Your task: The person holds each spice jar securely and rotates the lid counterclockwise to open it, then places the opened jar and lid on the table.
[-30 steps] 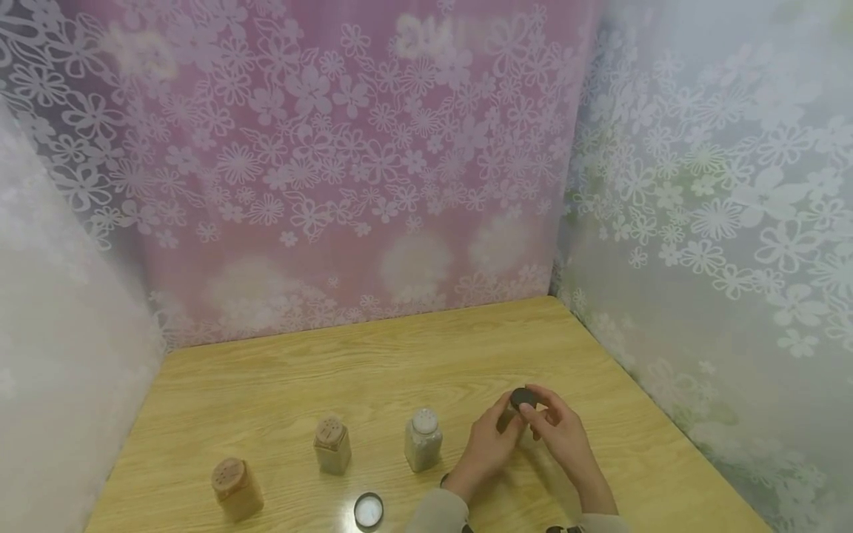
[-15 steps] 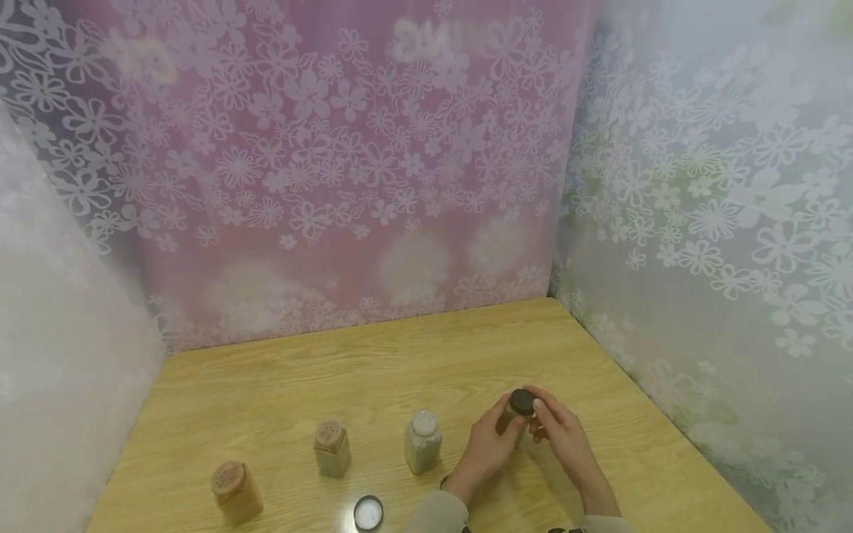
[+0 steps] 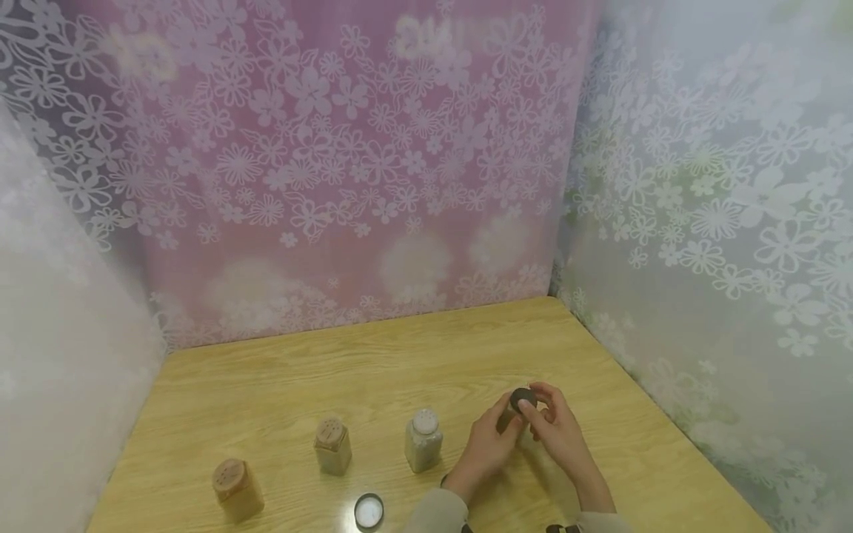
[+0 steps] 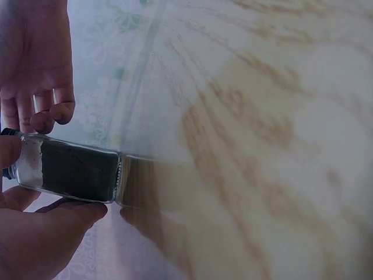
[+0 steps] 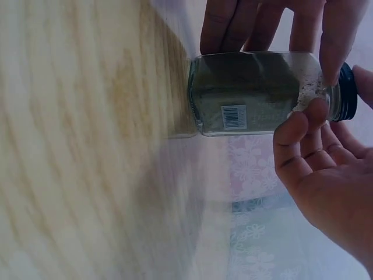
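Note:
In the right wrist view, a square glass spice jar (image 5: 256,87) with dark grey-green powder and a barcode label stands on the table. Its black screw lid (image 5: 347,92) sits on the neck. My left hand (image 3: 489,448) grips the jar's side; the left wrist view shows its thumb along the glass. With thumb and fingers, my right hand (image 3: 563,437) holds the lid, the thumb lying over its top in the head view. To the left of my hands stands another glass jar (image 3: 423,448) with a white perforated shaker top.
Two jars with tan perforated tops, one nearer the middle (image 3: 332,451) and one farther left (image 3: 241,496), stand on the wooden table (image 3: 373,370). A black-rimmed lid (image 3: 369,512) lies with its pale inside up. Part of a dark round thing shows behind my left wrist. Flowered curtains enclose the table.
Half a second ago my right thumb was at the lid's edge; now it lies over the top again, as one second ago. My left hand and the jar have stayed in place.

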`<action>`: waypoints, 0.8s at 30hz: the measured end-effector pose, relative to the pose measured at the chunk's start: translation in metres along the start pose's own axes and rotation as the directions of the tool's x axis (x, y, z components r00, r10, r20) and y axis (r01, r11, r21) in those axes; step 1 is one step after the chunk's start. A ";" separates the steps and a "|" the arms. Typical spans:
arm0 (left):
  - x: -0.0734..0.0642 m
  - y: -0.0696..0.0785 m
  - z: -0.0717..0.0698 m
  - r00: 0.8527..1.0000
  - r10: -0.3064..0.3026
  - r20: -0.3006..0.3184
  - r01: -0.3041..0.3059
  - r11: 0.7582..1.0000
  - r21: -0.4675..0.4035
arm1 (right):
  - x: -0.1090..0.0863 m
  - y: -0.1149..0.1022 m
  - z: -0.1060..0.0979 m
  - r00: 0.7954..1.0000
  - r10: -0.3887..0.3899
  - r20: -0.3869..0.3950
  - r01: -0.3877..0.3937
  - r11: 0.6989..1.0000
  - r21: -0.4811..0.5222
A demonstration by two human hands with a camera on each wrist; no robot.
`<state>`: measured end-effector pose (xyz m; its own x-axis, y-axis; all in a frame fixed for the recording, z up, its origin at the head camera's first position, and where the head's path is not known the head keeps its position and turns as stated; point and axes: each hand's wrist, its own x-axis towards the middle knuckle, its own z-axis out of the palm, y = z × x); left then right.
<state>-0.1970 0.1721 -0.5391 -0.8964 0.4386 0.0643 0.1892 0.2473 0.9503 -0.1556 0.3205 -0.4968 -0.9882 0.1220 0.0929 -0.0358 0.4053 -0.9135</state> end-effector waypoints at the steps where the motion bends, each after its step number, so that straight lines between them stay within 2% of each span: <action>1: 0.000 -0.001 0.000 1.000 -0.001 -0.001 0.001 1.000 0.000 | 0.000 0.001 0.000 1.000 0.003 -0.003 -0.003 1.000 0.011; 8: 0.000 -0.002 0.000 1.000 0.007 0.004 -0.007 1.000 0.006 | 0.001 0.007 -0.001 0.998 -0.063 -0.018 0.063 0.998 -0.003; 18: 0.000 -0.001 -0.001 0.999 0.040 0.028 -0.040 0.999 0.001 | 0.002 0.002 0.004 0.999 -0.028 -0.023 0.026 0.996 -0.080; 24: 0.000 -0.002 -0.001 1.000 0.007 0.005 -0.007 1.000 0.020 | 0.002 0.006 0.003 0.999 0.006 -0.041 -0.005 1.000 0.007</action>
<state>-0.1979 0.1711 -0.5409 -0.8930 0.4446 0.0698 0.2039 0.2615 0.9434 -0.1584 0.3210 -0.5035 -0.9814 0.1615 0.1039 -0.0315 0.3982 -0.9168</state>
